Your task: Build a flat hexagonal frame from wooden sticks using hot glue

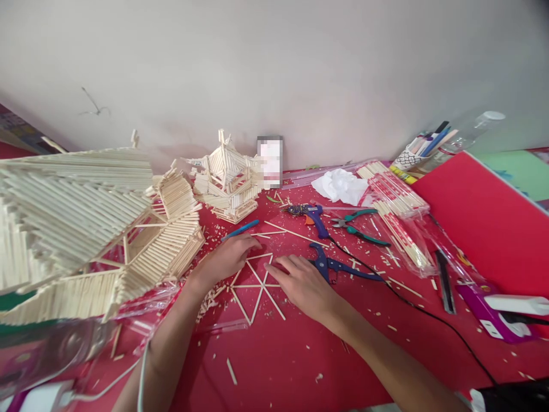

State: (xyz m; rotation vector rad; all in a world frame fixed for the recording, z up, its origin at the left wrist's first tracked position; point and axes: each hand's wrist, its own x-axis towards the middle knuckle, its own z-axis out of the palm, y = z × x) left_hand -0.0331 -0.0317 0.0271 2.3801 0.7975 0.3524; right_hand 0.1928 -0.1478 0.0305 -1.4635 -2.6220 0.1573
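A flat frame of thin wooden sticks [256,286], joined like spokes inside an outline, lies on the red table [300,355]. My left hand [227,257] rests palm down on its upper left edge, fingers together and curled lightly over a stick. My right hand [302,283] lies flat at the frame's right side, fingers stretched toward the middle, touching the sticks. Neither hand lifts anything.
A large stick-built roof model [77,229] fills the left, a smaller stick pagoda [227,183] stands behind. Blue glue gun [311,214], green pliers [360,226], blue cutters [338,266], packs of sticks [398,212], black cord [429,317], blue pen [241,230], white tissue [341,186], pen cup [418,151].
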